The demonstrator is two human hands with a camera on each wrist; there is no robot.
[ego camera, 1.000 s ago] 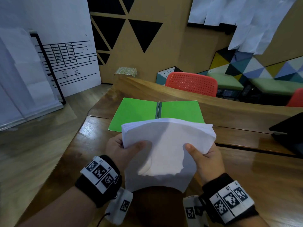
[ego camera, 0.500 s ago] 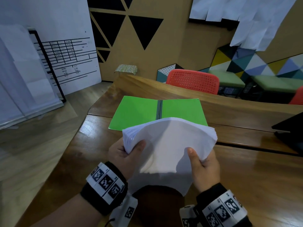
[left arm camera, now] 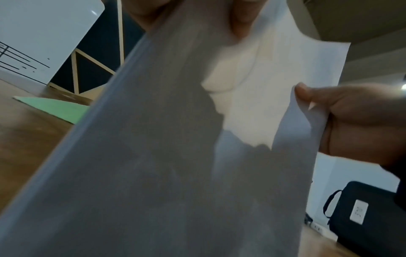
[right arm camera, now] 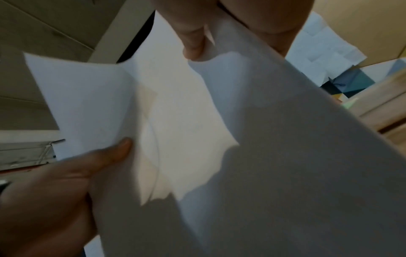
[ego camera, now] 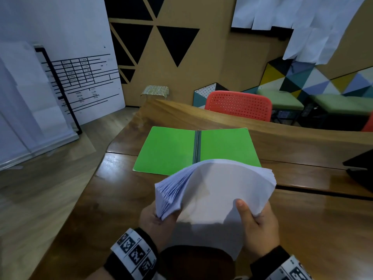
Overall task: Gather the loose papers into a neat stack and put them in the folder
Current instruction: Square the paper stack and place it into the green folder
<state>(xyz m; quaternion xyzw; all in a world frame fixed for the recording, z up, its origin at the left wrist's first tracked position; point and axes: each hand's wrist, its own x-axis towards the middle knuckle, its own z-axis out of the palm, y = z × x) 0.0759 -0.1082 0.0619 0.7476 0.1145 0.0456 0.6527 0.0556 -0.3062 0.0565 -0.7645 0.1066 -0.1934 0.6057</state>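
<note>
Risk, left side: fanned sheet edges at the left grip; slippage or scatter likely if the pinch loosens while the stack is bowed. Risk, right side: creasing under the thumb if bent further. Risk at placement: misaligned edges overhanging the folder [ego camera: 196,147] unless squared first.

Left hand [ego camera: 156,223]: fingers curled under the lower left corner of the paper stack [ego camera: 218,190], thumb on top in the right wrist view, clamped on the sheets. Upper left corner splayed into separate leaves.

Paper stack: held in the air above the wooden table [ego camera: 105,199], arched upward in the middle, near edge drooping toward the body. Not yet in the folder.

Folder: green, lying open and flat on the table, just beyond the stack, apart from it.

Right hand [ego camera: 258,225]: thumb pressed flat on the top sheet, remaining fingers wrapped beneath the right edge, closed firmly on the stack.

Far right: dark object [ego camera: 361,170] at the table edge, well apart from the papers.
</note>
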